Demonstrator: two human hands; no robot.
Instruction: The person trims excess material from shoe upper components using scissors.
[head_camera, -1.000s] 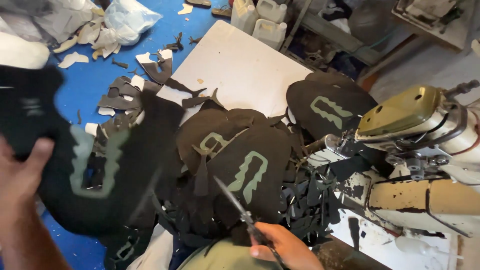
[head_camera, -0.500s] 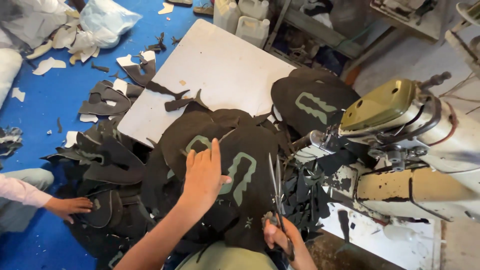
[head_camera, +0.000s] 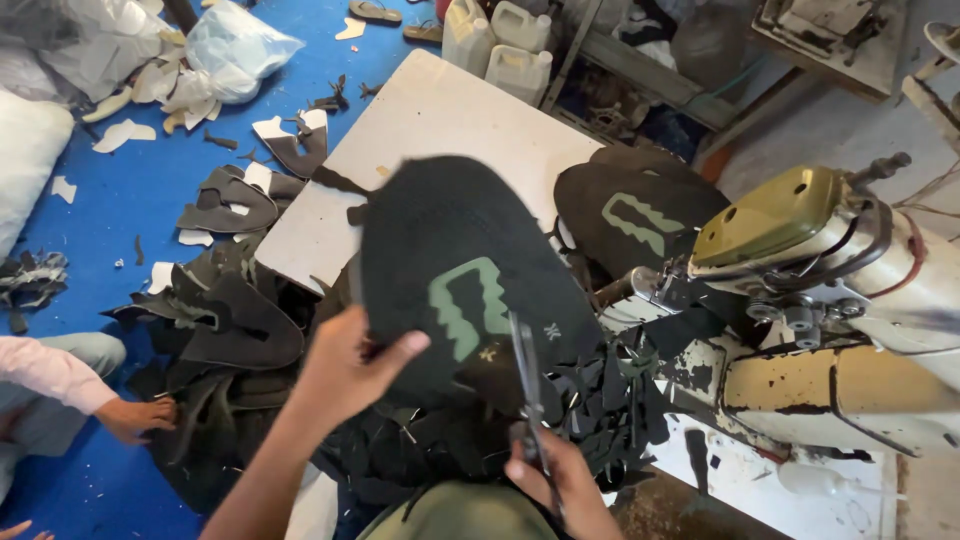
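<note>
My left hand (head_camera: 350, 365) grips the lower edge of a black knit shoe-upper piece (head_camera: 460, 255) with a green patch, lifted up over the table. My right hand (head_camera: 555, 480) is closed on the handles of a pair of scissors (head_camera: 525, 375), whose blades point up at the piece's lower right edge. Beneath both hands lies a heap of black fabric offcuts (head_camera: 600, 400). A second black piece with a green patch (head_camera: 635, 215) rests flat further right, beside the sewing machine (head_camera: 830, 290).
A white table top (head_camera: 440, 130) extends away ahead. On the blue floor at left lie black pieces (head_camera: 225, 320) and white scraps. Another person's hand (head_camera: 135, 415) in a pink sleeve reaches into that pile. White jugs (head_camera: 495, 45) stand behind the table.
My left hand, which lay flat on the stacked pieces, has picked one up and raised it. The scissors have shifted up against its edge. The other person's hand stays at the floor pile.
</note>
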